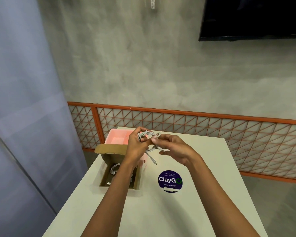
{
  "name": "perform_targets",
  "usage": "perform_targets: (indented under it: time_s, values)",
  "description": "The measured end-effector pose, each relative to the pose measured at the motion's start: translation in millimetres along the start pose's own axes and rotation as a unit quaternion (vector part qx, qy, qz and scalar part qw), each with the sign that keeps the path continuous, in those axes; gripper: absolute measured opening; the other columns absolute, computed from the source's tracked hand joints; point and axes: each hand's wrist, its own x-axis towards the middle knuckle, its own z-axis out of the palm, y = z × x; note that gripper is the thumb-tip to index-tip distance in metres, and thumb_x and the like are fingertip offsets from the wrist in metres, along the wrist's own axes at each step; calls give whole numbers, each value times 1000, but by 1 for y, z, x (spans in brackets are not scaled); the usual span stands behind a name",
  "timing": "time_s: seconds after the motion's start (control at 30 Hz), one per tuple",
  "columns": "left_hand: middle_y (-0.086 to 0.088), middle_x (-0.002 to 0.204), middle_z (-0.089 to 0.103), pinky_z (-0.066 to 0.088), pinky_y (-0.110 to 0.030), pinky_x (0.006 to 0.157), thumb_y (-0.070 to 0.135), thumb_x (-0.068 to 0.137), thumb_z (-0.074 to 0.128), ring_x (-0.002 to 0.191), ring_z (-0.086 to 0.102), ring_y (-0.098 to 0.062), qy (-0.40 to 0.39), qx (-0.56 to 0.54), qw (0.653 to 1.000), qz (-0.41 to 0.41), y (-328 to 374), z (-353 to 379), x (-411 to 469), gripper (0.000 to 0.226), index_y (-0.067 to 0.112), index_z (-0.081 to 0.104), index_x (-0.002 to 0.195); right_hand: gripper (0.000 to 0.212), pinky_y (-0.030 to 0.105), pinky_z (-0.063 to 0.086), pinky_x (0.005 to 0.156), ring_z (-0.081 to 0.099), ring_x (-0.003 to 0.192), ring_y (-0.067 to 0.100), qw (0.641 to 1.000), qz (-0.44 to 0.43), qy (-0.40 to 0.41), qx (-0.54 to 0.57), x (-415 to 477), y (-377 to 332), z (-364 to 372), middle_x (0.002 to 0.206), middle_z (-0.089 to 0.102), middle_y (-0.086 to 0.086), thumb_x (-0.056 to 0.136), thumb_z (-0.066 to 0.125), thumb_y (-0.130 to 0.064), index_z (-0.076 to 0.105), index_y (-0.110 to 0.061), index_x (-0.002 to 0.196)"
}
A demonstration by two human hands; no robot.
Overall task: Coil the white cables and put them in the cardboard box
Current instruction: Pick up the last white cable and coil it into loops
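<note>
A white cable point(148, 134) is held in the air above the table, partly looped. My left hand point(136, 145) grips the loops, and my right hand point(171, 147) pinches the cable beside it. One cable end with a plug point(153, 161) hangs down between my hands. The open cardboard box point(138, 178) stands on the table's left side, under my left forearm. Inside it lies another coiled white cable point(114, 168), partly hidden by the arm.
A pink tray point(117, 136) stands behind the box at the table's far left corner. A round purple sticker point(170, 180) is stuck on the white table point(186, 211). An orange lattice railing point(212, 127) runs behind the table.
</note>
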Motion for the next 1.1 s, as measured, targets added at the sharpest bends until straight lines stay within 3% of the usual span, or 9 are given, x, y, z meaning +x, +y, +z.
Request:
perform_targets:
  time_s: [0.1,0.23,0.33,0.43,0.57,0.77,0.93,1.1]
  values:
    - [-19,95,69,57,-44,70,6,78,73,88,69,-35,7,-9,1000,0,1,0,1,28,5,57,102,44,32,56,84,68,88,22,999,-6,29,-40,0,-6,0,102,70,17,79,72,-2,58,4,120]
    - [-12,95,71,57,-48,71,6,78,74,88,70,-32,30,-37,999,-10,-2,0,1,26,15,61,98,29,40,54,88,70,87,28,985,2,96,-141,-5,-16,4,93,70,18,72,81,-10,59,-9,91]
    - [-7,91,72,57,-44,72,4,76,75,85,70,-25,58,-35,998,-10,-4,-2,3,23,14,62,93,22,30,54,73,68,80,24,985,27,45,-164,-15,-27,5,92,69,18,77,75,-5,58,-8,91]
    - [-3,84,70,57,-29,64,2,75,75,73,69,-12,64,-32,997,7,-5,-5,1,21,10,60,88,21,18,50,55,63,66,15,993,22,-19,-114,-26,-36,8,77,64,11,85,64,5,54,-3,102]
    - [-3,80,68,55,-24,59,2,76,74,68,67,-11,62,-40,997,25,0,-10,4,19,10,59,86,23,17,50,57,62,67,14,996,-24,-46,-69,-33,-37,6,79,58,10,86,58,12,53,-3,103]
    - [-5,84,69,54,-22,57,5,78,73,70,68,-12,61,-55,996,34,8,-10,6,18,9,59,88,29,19,51,58,63,64,13,996,-31,-60,-66,-36,-41,0,82,59,11,84,61,10,52,-6,107]
    - [-1,82,69,48,-17,52,8,79,74,65,66,-3,54,-67,996,34,16,-8,6,18,14,58,85,37,24,43,74,62,80,10,982,-11,1,-187,-39,-43,-7,82,66,0,81,71,-5,54,-10,114]
    - [-7,85,68,54,-23,57,3,78,73,73,67,-16,60,-80,994,41,16,-2,6,21,12,57,88,18,22,41,67,58,74,8,955,-10,22,-296,-38,-43,-7,77,64,-1,85,67,-8,67,-14,102]
